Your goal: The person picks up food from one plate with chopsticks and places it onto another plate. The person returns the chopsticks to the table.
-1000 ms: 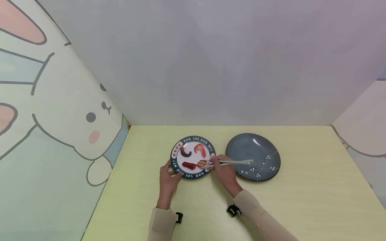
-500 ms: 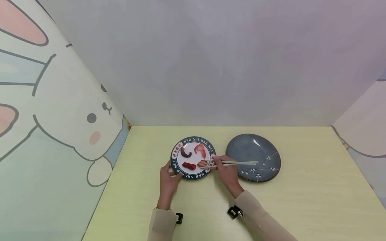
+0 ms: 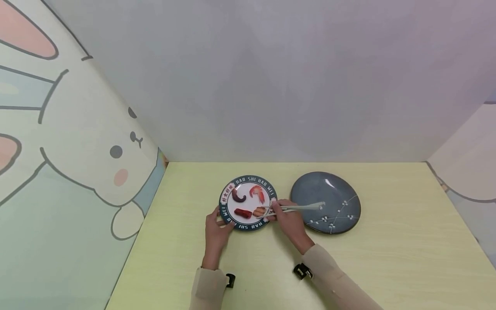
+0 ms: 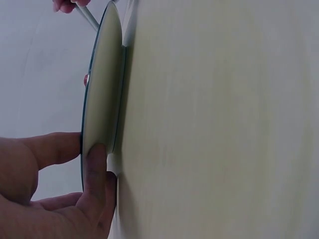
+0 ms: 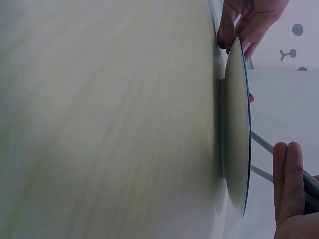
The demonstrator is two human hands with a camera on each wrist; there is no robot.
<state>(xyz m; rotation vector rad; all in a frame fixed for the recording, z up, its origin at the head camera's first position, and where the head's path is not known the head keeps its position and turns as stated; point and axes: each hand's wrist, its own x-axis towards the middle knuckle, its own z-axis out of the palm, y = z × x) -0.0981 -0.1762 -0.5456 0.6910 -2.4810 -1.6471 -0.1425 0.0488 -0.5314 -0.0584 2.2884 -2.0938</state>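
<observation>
The left hand (image 3: 217, 234) grips the lower-left rim of a round plate (image 3: 248, 227) with a dark lettered border; in the left wrist view that hand (image 4: 67, 184) has its thumb and fingers on either side of the rim. The right hand (image 3: 290, 221) holds pale chopsticks (image 3: 306, 207), their tips at a small tan striped piece (image 3: 259, 211) on the plate. Also on the plate lie a red piece (image 3: 243, 213), a dark curled piece (image 3: 238, 196) and an orange-pink shrimp-like piece (image 3: 257, 193). Whether the tips pinch the tan piece I cannot tell.
A blue-grey plate (image 3: 317, 189) with white blossoms stands right of the lettered plate, partly beneath the chopsticks' rear ends. A pale wall (image 3: 271, 86) rises behind the yellowish table (image 3: 387, 241), and a wall with a cartoon rabbit (image 3: 89, 142) stands at the left.
The chopsticks' rear ends moved right, then back left, and the right hand shifted slightly with them. The tan piece moved slightly between frames. The left hand keeps its grip on the rim.
</observation>
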